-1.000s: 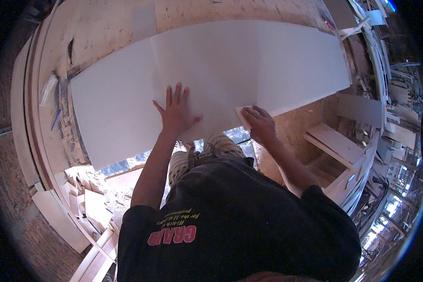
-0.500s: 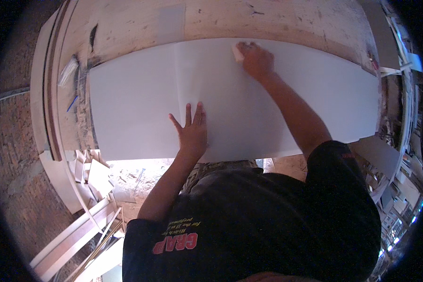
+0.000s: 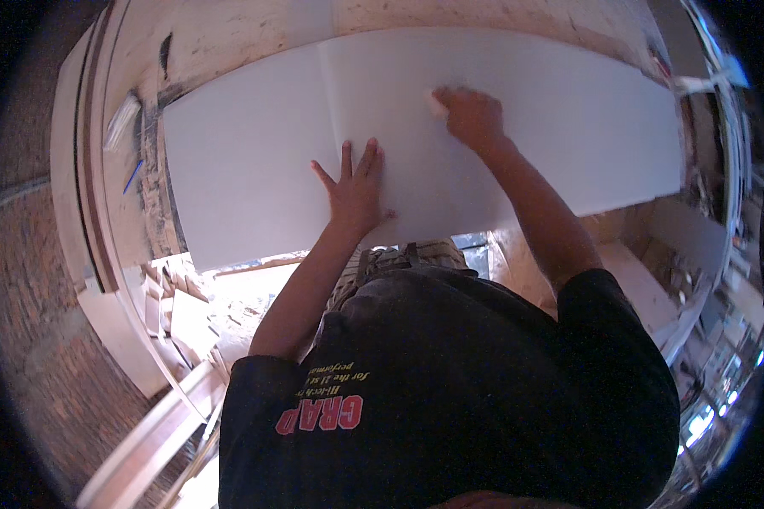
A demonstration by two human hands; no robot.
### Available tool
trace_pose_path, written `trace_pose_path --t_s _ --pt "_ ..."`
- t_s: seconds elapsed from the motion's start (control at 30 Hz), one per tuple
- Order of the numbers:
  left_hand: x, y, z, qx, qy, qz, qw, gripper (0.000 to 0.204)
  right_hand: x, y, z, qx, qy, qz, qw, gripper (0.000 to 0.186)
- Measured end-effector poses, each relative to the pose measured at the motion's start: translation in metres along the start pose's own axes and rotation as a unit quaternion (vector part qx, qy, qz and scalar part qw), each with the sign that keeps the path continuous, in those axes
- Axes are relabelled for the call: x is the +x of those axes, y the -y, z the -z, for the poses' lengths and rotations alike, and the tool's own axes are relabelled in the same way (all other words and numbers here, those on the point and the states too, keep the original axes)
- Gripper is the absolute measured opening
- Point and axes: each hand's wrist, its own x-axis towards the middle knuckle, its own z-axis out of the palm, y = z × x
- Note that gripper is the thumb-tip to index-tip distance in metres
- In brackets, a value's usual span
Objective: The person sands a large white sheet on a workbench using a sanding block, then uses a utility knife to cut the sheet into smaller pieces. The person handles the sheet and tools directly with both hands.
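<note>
A large white board [image 3: 246, 161] lies flat across a worn wooden workbench [image 3: 229, 38]. My left hand [image 3: 354, 191] rests flat on the board near its front edge, fingers spread. My right hand [image 3: 471, 116] is further back on the board, closed around a small pale block [image 3: 437, 103] pressed against the surface. A thin seam or line runs across the board just left of my left hand.
Wood offcuts and strips [image 3: 174, 314] are piled below the bench on the left. A blue pen [image 3: 133, 176] and a pale strip [image 3: 120, 121] lie on the bench's left end. A brick floor [image 3: 34, 254] is on the left; cluttered shelving [image 3: 713, 280] stands at right.
My right hand with the block went from the board's near edge to its far side, then drew back a little toward the middle. My left hand stayed flat on the board.
</note>
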Motion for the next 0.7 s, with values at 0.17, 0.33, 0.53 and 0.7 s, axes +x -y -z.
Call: trace_pose_path --t_s 0.17,0.33,0.53,0.7 --pt "-0.011 0.013 -0.016 -0.028 -0.052 -0.040 0.997 0.117 -0.158 0.036 -0.058 0.039 -0.054 0.025 0.997 0.040" --pt "-0.019 0.019 -0.036 -0.064 -0.098 -0.052 0.992 0.109 -0.274 0.070 -0.070 0.117 0.055 -0.015 0.991 0.042" --pt "-0.029 0.028 -0.060 -0.072 -0.149 -0.070 0.984 0.097 -0.236 0.079 -0.058 0.058 -0.165 -0.004 0.985 0.055" --pt "-0.032 0.027 -0.046 -0.060 -0.083 -0.065 0.993 0.097 -0.169 0.074 -0.060 0.027 -0.091 0.051 0.994 0.059"
